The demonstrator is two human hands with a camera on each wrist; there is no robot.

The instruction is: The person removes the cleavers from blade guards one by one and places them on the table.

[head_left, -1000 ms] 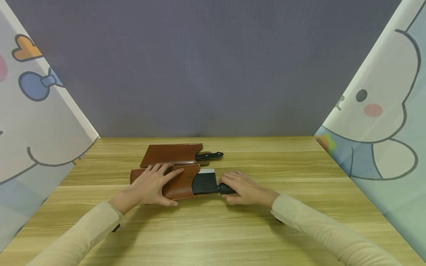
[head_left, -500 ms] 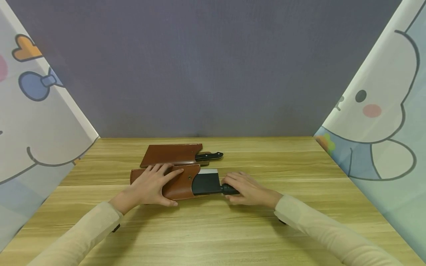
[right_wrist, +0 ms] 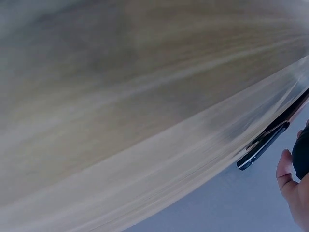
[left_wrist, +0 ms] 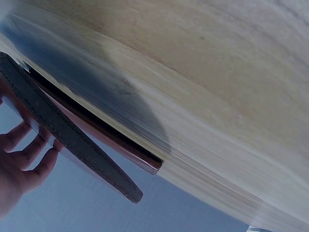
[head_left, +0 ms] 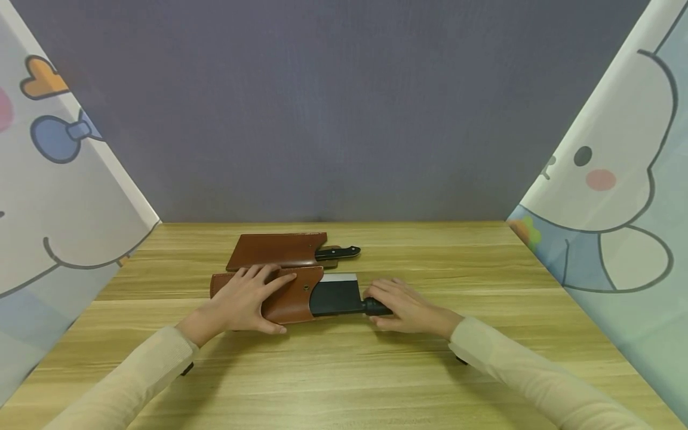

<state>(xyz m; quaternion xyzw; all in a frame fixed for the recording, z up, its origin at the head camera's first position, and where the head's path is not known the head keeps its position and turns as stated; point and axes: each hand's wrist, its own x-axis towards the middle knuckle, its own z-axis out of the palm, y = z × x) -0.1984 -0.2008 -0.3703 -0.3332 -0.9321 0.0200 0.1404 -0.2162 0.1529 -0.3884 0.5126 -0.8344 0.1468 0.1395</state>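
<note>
My left hand (head_left: 242, 301) rests spread over a brown leather sheath (head_left: 297, 295), fingers across its top face and thumb near its front edge. Out of the sheath's right mouth comes a cleaver (head_left: 337, 296), its blade dark with a bright upper strip; the rest of the blade is hidden inside. My right hand (head_left: 405, 309) grips the cleaver's black handle, which also shows in the right wrist view as a dark handle end (right_wrist: 301, 154). The left wrist view catches the sheath's dark edge (left_wrist: 72, 133), with my left fingers (left_wrist: 42, 166) against its face.
Just behind lies a second brown sheath (head_left: 276, 251) holding a knife, whose black riveted handle (head_left: 341, 252) points right. Everything lies on a wood-grain table (head_left: 333, 376). A grey panel (head_left: 333, 119) rises at the back, with cartoon-printed panels on both sides.
My right hand has slid slightly right with the cleaver, so more blade shows outside the sheath. The left hand, its sheath and the second sheath have stayed put.
</note>
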